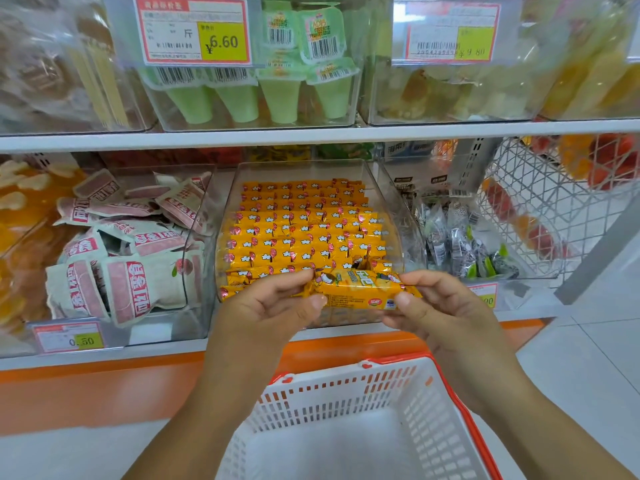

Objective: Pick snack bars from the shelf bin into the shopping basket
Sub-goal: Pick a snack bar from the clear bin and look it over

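A clear shelf bin (388, 199) on the lower shelf holds several rows of yellow-wrapped snack bars (304, 230). In front of the bin's front edge, both hands hold one yellow snack bar (356, 289) level. My left hand (273, 306) pinches its left end, and my right hand (440, 306) pinches its right end. Below the hands sits a white shopping basket (346, 400) with a red-orange rim, and its visible inside shows nothing in it.
Left of the bin, another clear bin holds pink-and-white snack pouches (114, 251). To the right lie dark wrapped sweets (460, 244) and a white wire rack (540, 209). The upper shelf carries green jelly cups (277, 64). An orange shelf base (104, 393) runs beneath.
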`<state>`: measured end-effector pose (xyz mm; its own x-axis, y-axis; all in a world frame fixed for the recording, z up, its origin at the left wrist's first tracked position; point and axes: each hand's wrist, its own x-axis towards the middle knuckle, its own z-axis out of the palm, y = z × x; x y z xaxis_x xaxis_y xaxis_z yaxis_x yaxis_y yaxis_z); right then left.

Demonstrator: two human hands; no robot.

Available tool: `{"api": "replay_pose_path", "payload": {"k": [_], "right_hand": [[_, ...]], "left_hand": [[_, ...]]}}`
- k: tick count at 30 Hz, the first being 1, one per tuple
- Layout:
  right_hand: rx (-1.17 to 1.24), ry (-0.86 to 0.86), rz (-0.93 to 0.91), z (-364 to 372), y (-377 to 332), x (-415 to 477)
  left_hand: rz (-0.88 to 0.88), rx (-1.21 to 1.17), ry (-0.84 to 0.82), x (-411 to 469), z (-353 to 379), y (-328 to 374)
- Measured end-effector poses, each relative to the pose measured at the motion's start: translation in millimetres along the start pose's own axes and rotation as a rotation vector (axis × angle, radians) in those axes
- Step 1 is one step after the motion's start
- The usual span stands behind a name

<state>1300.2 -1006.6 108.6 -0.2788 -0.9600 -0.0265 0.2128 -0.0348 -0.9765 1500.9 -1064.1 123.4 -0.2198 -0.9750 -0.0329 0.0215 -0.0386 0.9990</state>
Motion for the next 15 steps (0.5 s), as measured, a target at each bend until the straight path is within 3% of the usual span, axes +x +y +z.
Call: {"api": "replay_pose_path", "payload": {"k": [7,15], "right_hand": [[0.211,-0.054,0.094,-3,-4,3],[0.221,-0.052,0.138,-1,-6,3]], "left_hand": [[-0.063,-0.101,-0.008,3,-7,0],[-0.120,-0.051,-0.054,8,-12,-4]]}}
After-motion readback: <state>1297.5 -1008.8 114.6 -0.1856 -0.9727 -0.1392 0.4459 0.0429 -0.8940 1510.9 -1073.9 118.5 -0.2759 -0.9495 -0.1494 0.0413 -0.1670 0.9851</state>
